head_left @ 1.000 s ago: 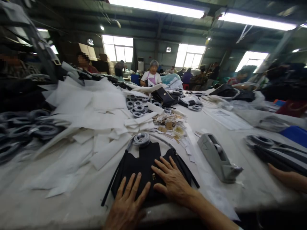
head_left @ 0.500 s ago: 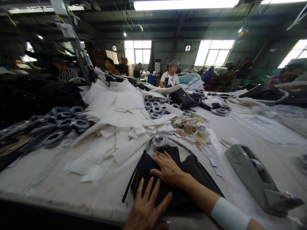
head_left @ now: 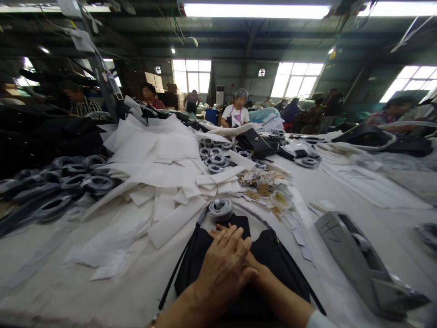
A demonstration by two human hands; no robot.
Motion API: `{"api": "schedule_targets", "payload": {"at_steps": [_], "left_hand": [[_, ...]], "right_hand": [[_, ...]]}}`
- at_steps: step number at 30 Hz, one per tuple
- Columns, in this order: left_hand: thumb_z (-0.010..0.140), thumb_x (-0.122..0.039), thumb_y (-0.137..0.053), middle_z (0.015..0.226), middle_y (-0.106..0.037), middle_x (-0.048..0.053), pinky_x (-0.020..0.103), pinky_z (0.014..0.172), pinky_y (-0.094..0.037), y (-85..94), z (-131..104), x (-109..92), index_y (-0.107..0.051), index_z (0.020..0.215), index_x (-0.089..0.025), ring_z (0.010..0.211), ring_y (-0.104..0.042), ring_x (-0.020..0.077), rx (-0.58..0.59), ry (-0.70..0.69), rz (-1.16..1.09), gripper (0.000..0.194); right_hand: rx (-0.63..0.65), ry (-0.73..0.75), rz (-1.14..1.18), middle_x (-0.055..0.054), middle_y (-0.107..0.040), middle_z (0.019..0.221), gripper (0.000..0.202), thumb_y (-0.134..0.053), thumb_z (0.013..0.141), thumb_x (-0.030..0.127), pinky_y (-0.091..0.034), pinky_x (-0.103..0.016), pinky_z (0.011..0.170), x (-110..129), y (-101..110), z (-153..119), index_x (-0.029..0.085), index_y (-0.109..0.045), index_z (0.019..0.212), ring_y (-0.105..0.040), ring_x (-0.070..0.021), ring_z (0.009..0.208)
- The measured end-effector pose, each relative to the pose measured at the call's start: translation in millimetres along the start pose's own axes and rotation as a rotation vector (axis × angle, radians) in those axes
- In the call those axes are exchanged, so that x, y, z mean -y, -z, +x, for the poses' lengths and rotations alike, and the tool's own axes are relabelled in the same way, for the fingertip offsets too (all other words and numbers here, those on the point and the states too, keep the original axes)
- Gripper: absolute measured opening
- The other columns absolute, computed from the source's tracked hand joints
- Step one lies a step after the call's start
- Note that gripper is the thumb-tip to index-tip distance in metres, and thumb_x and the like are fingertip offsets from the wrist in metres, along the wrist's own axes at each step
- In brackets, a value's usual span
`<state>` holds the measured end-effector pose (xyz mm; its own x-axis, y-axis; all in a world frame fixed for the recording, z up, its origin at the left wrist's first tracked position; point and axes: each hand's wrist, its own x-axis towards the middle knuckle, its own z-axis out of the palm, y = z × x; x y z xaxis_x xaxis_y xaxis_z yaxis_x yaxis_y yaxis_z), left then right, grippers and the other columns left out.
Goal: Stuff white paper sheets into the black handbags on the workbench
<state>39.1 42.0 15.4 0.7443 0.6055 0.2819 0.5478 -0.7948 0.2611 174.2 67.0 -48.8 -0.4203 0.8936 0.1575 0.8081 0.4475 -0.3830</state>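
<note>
A black handbag [head_left: 278, 259] lies flat on the pale table in front of me, its strap arching over the top. Crossed over my right hand, my left hand [head_left: 223, 259] rests with its fingers stretched out. Beneath it, my right hand [head_left: 253, 265] lies flat on the upper middle of the bag; most of its fingers are covered, with only some tips showing. A coiled strap in clear wrap [head_left: 220, 209] sits at the bag's top edge, just beyond my fingertips.
A grey tape dispenser [head_left: 362, 264] stands to the right. White paper sheets [head_left: 160, 155] pile up at centre left, beside wrapped coils [head_left: 97, 182]. Tags [head_left: 261, 180] and a small plastic tub [head_left: 280, 199] lie beyond the bag. A co-worker [head_left: 236, 111] is across the table.
My left hand has moved up from the lower left of the bag onto the back of my right hand. The camera view has shifted slightly.
</note>
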Motion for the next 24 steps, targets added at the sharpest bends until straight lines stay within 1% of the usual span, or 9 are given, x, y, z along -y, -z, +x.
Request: {"api": "schedule_targets", "payload": {"at_steps": [2, 5, 8, 12, 14, 17, 19, 21, 24], "left_hand": [[0.091, -0.049, -0.067, 0.156, -0.037, 0.015, 0.056, 0.114, -0.036, -17.0, 2.1, 8.3, -0.040, 0.148, -0.024, 0.144, -0.034, 0.0347, -0.013, -0.008, 0.004, 0.067], [0.085, -0.042, -0.076, 0.163, -0.021, 0.017, 0.060, 0.115, -0.034, -36.9, -8.0, 17.3, -0.020, 0.157, -0.028, 0.149, -0.022, 0.0364, 0.005, 0.032, -0.010, 0.092], [0.080, -0.043, -0.081, 0.162, -0.022, 0.017, 0.062, 0.116, -0.029, -41.5, -14.4, 17.6, -0.005, 0.158, -0.027, 0.148, -0.024, 0.0348, 0.056, 0.077, -0.065, 0.110], [0.088, -0.054, -0.069, 0.158, -0.034, 0.012, 0.068, 0.115, -0.024, -41.0, -13.9, 19.3, -0.020, 0.156, -0.033, 0.147, -0.029, 0.0354, 0.155, 0.008, -0.073, 0.086], [0.090, -0.056, -0.064, 0.157, -0.034, 0.013, 0.070, 0.112, -0.026, -45.4, -13.8, 23.5, -0.029, 0.153, -0.035, 0.146, -0.030, 0.0383, 0.157, -0.040, -0.023, 0.076], [0.089, -0.066, -0.059, 0.153, -0.040, 0.016, 0.068, 0.107, -0.035, -60.2, -14.3, 31.6, -0.030, 0.154, -0.033, 0.139, -0.041, 0.0417, 0.081, -0.122, 0.073, 0.079], [0.089, -0.070, -0.055, 0.148, -0.048, 0.016, 0.066, 0.105, -0.038, -72.7, -14.0, 36.9, -0.031, 0.153, -0.032, 0.131, -0.051, 0.0399, -0.017, -0.191, 0.175, 0.077], [0.094, -0.063, -0.054, 0.142, -0.056, 0.014, 0.064, 0.109, -0.034, -84.0, -13.2, 41.1, -0.036, 0.150, -0.032, 0.122, -0.059, 0.0348, -0.157, -0.239, 0.298, 0.067], [0.099, -0.045, -0.055, 0.134, -0.064, 0.006, 0.058, 0.116, -0.026, -97.5, -11.6, 44.9, -0.044, 0.144, -0.034, 0.116, -0.064, 0.0270, -0.388, -0.263, 0.439, 0.047]], "right_hand": [[-0.086, -0.082, 0.122, 0.000, -0.062, 0.138, 0.043, -0.042, 0.097, 0.032, -0.036, -0.054, 0.116, -2.8, -3.0, -2.2, 0.040, -0.055, 0.137, -0.050, -0.0308, 0.135], [-0.249, -0.224, 0.397, -0.010, -0.068, 0.126, 0.039, -0.039, 0.098, 0.036, -0.046, -0.048, 0.108, -6.1, 3.0, -4.6, 0.026, -0.063, 0.127, -0.062, -0.0296, 0.121], [-0.415, -0.454, 0.637, -0.012, -0.072, 0.111, 0.040, -0.041, 0.095, 0.043, -0.055, -0.045, 0.096, -16.5, 14.5, -6.1, 0.018, -0.067, 0.113, -0.068, -0.0283, 0.104], [-0.587, -0.680, 0.900, -0.012, -0.072, 0.108, 0.042, -0.054, 0.084, 0.050, -0.053, -0.048, 0.099, -39.1, 21.6, -5.8, 0.017, -0.066, 0.106, -0.067, -0.0308, 0.109], [-0.596, -0.710, 1.036, -0.013, -0.073, 0.105, 0.043, -0.057, 0.080, 0.053, -0.054, -0.050, 0.097, -47.8, 24.8, -5.6, 0.018, -0.066, 0.103, -0.067, -0.0322, 0.110], [-0.522, -0.709, 1.162, -0.012, -0.074, 0.101, 0.041, -0.066, 0.077, 0.051, -0.057, -0.049, 0.092, -53.8, 41.5, -3.5, 0.019, -0.066, 0.101, -0.070, -0.0317, 0.105], [-0.500, -0.686, 1.147, -0.010, -0.074, 0.100, 0.043, -0.071, 0.075, 0.050, -0.058, -0.045, 0.086, -54.5, 62.7, 4.0, 0.018, -0.068, 0.103, -0.071, -0.0293, 0.098], [-0.447, -0.619, 0.977, -0.010, -0.074, 0.096, 0.042, -0.070, 0.078, 0.051, -0.058, -0.039, 0.082, -55.7, 87.9, 21.2, 0.016, -0.069, 0.102, -0.071, -0.0269, 0.093], [-0.262, -0.492, 0.382, -0.008, -0.075, 0.097, 0.033, -0.058, 0.088, 0.042, -0.055, -0.037, 0.087, -63.6, 116.9, 66.7, 0.016, -0.072, 0.104, -0.070, -0.0248, 0.095]]}}
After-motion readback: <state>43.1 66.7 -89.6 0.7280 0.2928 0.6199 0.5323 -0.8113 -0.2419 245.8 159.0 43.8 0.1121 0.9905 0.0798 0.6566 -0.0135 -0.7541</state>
